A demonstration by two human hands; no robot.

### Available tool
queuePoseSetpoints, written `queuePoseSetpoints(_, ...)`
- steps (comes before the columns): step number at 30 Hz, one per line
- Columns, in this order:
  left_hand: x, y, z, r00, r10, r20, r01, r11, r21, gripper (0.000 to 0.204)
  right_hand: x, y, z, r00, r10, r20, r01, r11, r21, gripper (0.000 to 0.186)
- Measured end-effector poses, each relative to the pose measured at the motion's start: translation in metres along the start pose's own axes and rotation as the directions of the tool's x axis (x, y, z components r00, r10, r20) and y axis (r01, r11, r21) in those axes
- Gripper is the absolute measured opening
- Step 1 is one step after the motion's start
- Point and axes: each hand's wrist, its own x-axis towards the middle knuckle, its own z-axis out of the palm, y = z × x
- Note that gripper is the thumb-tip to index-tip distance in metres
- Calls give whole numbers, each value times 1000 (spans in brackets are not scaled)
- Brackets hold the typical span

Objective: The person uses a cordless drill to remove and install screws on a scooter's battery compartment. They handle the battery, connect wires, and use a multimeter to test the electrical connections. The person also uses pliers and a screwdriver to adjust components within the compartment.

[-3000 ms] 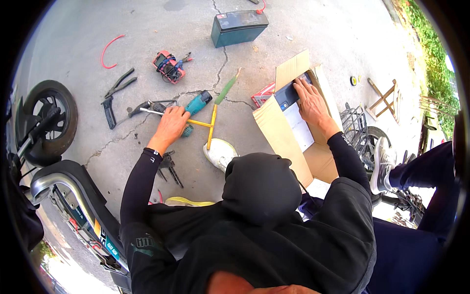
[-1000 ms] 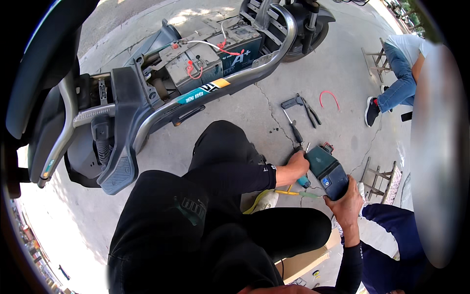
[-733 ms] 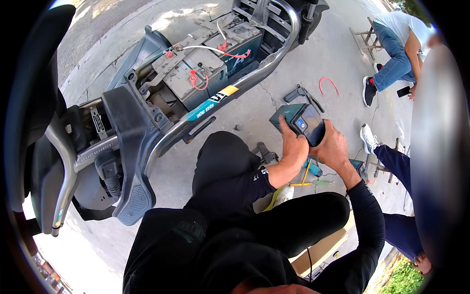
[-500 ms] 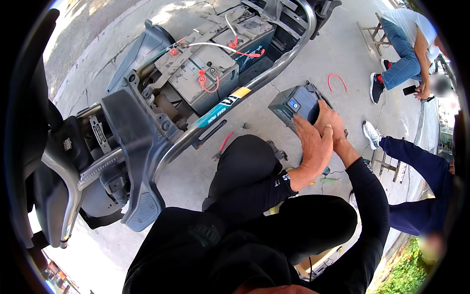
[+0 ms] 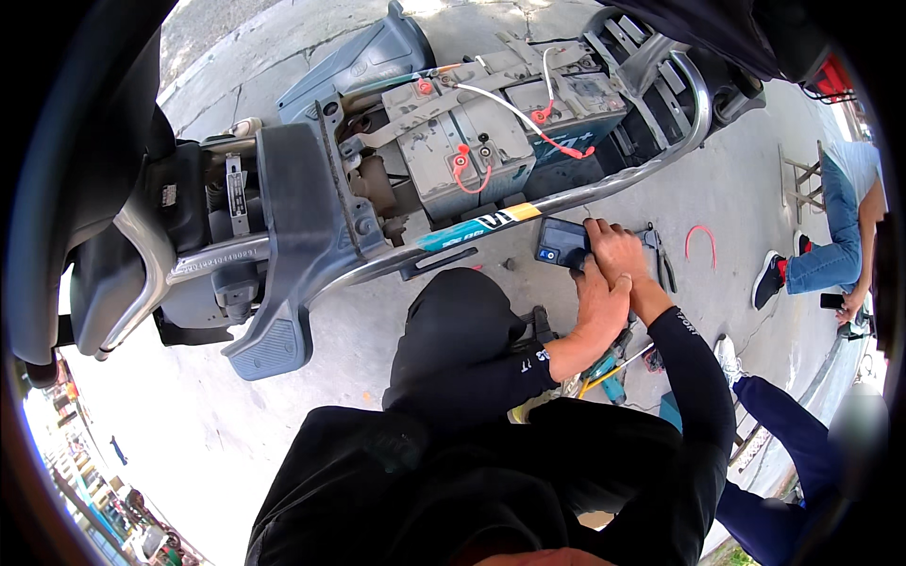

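A dark battery (image 5: 567, 240) with a blue terminal is in front of me, beside the vehicle's side rail. My right hand (image 5: 623, 260) grips its right edge, fingers bent over the top. My left hand (image 5: 598, 307) is just below, fingers curled at the battery's near corner and pressed close to the right wrist; its grip is partly hidden. Two larger dusty batteries sit in the open vehicle frame: a nearer one (image 5: 467, 151) and one (image 5: 578, 104) behind it. Red-capped terminals and a white cable (image 5: 500, 102) lie across their tops.
A metal side rail (image 5: 557, 203) runs between me and the frame. On the concrete lie pliers (image 5: 664, 262), a red wire (image 5: 700, 232) and teal tools (image 5: 612, 387). A seated person (image 5: 835, 222) holds a phone at right; another person's dark-blue leg (image 5: 783, 424) is nearer.
My view has turned, so the vehicle sits further right. The battery has come closer to the rail and its top shows flatter. Both hands have moved with it, and the pliers now show.
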Motion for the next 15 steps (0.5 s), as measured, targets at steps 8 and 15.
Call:
queuePoseSetpoints(8, 0, -9, 4, 927, 370, -57, -356, 918, 173, 76, 49, 0, 45, 937, -346, 38, 348, 932, -102, 47)
queuePoseSetpoints(15, -23, 19, -5, 845, 518, 133, -531, 784, 322, 60, 52, 11, 46, 960, -237, 149, 230, 971, 60, 86)
